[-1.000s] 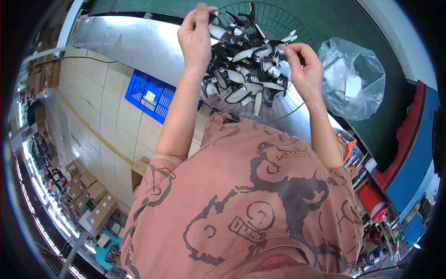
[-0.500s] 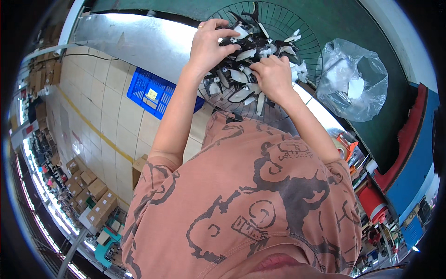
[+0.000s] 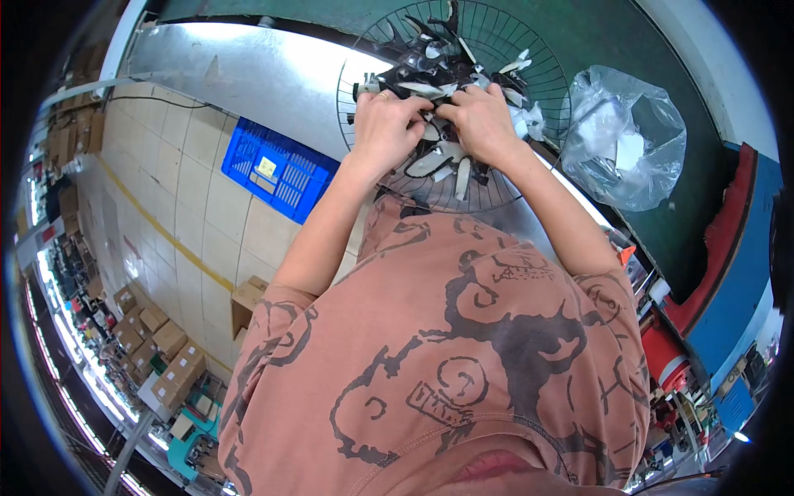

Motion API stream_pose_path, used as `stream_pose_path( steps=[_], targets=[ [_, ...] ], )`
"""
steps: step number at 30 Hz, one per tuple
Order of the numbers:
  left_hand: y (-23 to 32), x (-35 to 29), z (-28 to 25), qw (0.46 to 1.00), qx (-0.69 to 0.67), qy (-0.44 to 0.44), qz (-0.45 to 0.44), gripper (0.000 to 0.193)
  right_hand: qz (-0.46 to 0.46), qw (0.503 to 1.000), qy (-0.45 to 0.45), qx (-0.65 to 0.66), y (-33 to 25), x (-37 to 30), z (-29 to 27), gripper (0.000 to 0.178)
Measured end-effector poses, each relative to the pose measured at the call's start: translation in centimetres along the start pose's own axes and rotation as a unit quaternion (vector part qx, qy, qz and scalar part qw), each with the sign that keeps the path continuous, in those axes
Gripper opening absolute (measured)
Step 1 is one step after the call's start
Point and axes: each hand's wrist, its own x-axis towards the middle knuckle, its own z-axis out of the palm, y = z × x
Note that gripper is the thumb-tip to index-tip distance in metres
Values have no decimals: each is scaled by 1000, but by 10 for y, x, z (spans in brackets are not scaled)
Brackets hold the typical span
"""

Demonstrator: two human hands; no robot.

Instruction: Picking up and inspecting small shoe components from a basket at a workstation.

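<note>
A round black wire basket (image 3: 539, 59) holds a heap of small black and white curved parts (image 3: 434, 51), some of them blade-shaped. Over the near part of the heap, my left hand (image 3: 386, 129) has its fingers curled inward among the parts. Close to its right, my right hand (image 3: 482, 124) bends its fingers down into the same heap. The fingertips of both hands nearly meet, and what lies between them is too small and partly hidden to make out. Below the hands, a white part with a dark edge (image 3: 428, 165) lies near the basket's front.
A clear plastic bag (image 3: 662, 157) with white pieces lies right of the basket on the green surface (image 3: 595, 37). To the left runs a shiny metal bench top (image 3: 248, 62). A blue plastic crate (image 3: 277, 169) stands on the tiled floor, and cardboard boxes (image 3: 169, 339) are stacked farther left.
My left hand has come down and nearer from the heap's upper left, and its fingers have curled in. My right hand has shifted slightly up and left, so the two hands are closer together.
</note>
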Motion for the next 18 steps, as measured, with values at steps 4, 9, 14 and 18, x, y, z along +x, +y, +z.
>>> stream_pose_path(
  steps=[4, 9, 14, 18],
  targets=[
    [-2, 10, 4, 997, 60, 3, 54, 20, 19, 999, 45, -4, -5, -2, 0, 29],
    [-16, 19, -20, 994, -95, 6, 54, 24, 2, 985, 119, 122, 1, -5, -10, 23],
    [-8, 26, -33, 948, -316, -35, -24, 27, -24, 948, 258, 184, 2, -4, -28, 19],
    [1, 25, -18, 861, -497, -32, -106, 27, -3, 924, 321, 209, -8, -4, -44, 15]
  ],
)
